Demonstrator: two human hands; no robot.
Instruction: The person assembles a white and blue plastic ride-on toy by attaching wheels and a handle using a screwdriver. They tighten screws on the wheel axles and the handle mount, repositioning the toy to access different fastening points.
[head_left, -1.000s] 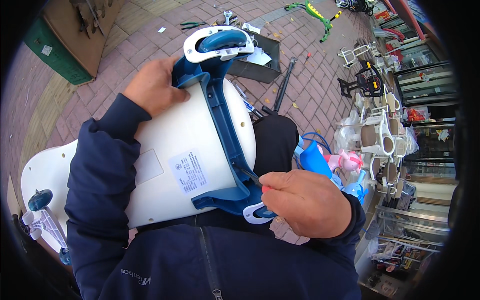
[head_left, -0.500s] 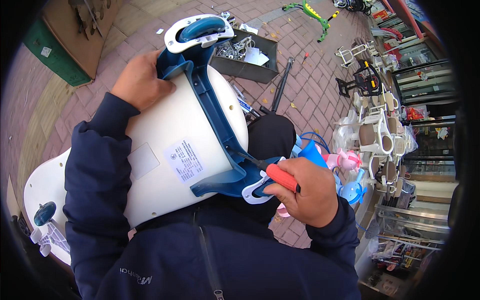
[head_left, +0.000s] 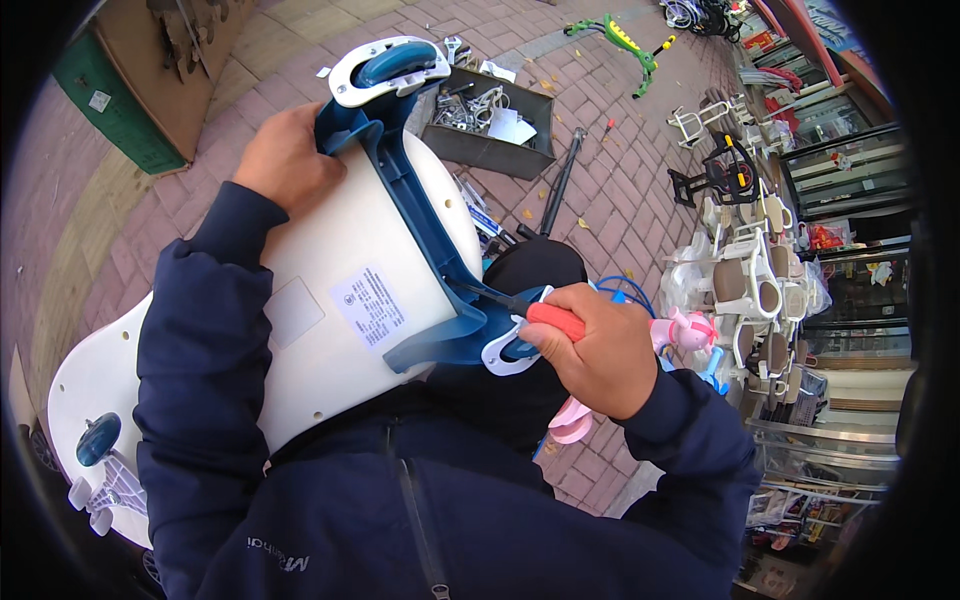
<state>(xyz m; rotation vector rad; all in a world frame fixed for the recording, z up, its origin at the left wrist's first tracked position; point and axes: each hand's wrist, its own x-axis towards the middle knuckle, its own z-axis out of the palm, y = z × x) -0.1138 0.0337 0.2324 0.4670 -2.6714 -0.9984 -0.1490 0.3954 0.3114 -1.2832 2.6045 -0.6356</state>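
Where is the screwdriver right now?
Head view, right of centre: the screwdriver is in the right hand, its shaft pointing left over the blue bracket, near the lower wheel.

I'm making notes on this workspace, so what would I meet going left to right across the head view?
Lower-left blue wheel, left hand, white printed label, right hand, pink toy, white-and-brown seats.
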